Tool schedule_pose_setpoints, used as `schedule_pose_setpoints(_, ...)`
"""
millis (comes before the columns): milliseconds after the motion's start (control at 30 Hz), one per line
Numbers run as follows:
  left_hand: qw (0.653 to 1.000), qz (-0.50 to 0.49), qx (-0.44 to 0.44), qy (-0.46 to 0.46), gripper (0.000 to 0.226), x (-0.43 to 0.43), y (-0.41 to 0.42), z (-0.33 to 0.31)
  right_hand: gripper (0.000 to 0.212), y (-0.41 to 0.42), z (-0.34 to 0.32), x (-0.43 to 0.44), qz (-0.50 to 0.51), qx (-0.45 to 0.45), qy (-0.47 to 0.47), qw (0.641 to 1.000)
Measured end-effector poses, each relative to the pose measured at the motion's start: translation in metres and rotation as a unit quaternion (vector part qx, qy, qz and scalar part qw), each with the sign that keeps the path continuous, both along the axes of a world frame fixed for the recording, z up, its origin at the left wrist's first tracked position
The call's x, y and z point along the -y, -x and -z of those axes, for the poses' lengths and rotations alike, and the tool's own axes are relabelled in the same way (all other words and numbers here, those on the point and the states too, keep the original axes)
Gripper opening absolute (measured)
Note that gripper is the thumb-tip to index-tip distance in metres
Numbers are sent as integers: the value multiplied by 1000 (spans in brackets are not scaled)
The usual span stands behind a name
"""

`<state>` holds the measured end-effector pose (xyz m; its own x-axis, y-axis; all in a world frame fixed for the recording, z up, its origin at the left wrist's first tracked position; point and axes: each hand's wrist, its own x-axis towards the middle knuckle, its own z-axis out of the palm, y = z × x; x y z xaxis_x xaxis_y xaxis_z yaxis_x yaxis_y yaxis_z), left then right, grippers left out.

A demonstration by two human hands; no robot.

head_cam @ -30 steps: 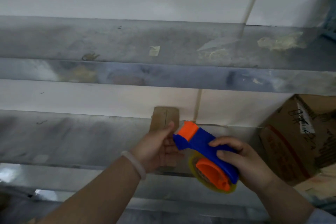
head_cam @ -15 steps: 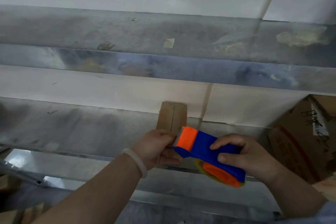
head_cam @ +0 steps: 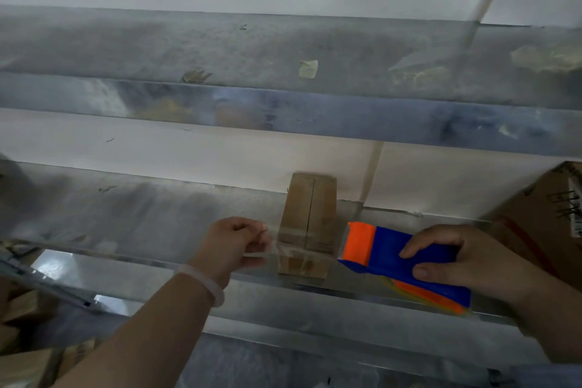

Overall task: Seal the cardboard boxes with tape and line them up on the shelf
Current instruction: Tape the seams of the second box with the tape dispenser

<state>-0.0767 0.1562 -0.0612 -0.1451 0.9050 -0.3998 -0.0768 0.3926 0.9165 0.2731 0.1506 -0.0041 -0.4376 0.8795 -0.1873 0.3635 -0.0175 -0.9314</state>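
Left hand, fingers curled, pinches the clear tape end just left of the small box. Right hand grips the tape dispenser just right of it. Box stands at the shelf front edge, big carton further right.

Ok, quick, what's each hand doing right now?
Left hand: closed, pinching the free end of the clear tape.
Right hand: closed around the blue and orange tape dispenser.

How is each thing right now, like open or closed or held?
small box: on the shelf, flaps closed, seam showing.
tape strip: pulled out, stretched in front of the small box.
tape dispenser: gripped by the right hand.
left hand: pinching the tape strip's end.
big box: on the shelf, partly out of view.
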Motion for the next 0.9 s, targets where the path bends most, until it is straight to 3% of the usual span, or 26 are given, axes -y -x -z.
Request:
schedule_pose_setpoints(233,1000,-6,-11,24,15,-11,-2,29,26,12,19,-20,-19,87,-5,996)
schedule_pose_setpoints(533,982,-3,-186,-37,16,-9,-29,70,25,17,37,-32,-19,92,3,996)
schedule_pose_setpoints(633,991,-3,-133,-10,7,-7,-35,75,26,16,41,-33,-14,77,7,997)
schedule_pose_setpoints(700,993,0,-121,0,21,-6,-33,75,26,15,42,-32,-11,68,11,998)
schedule_pose_setpoints(733,986,-12,-161,-36,27,-7,-31,75,26,15,43,-32,-10,65,13,998)
schedule_pose_setpoints(800,937,-33,-295,-186,32,-7,-28,67,25,13,44,-31,-6,61,16,998)
schedule_pose_setpoints(900,798,108,-440,-397,38,-12,-35,49,26,13,44,-30,-8,65,14,998)
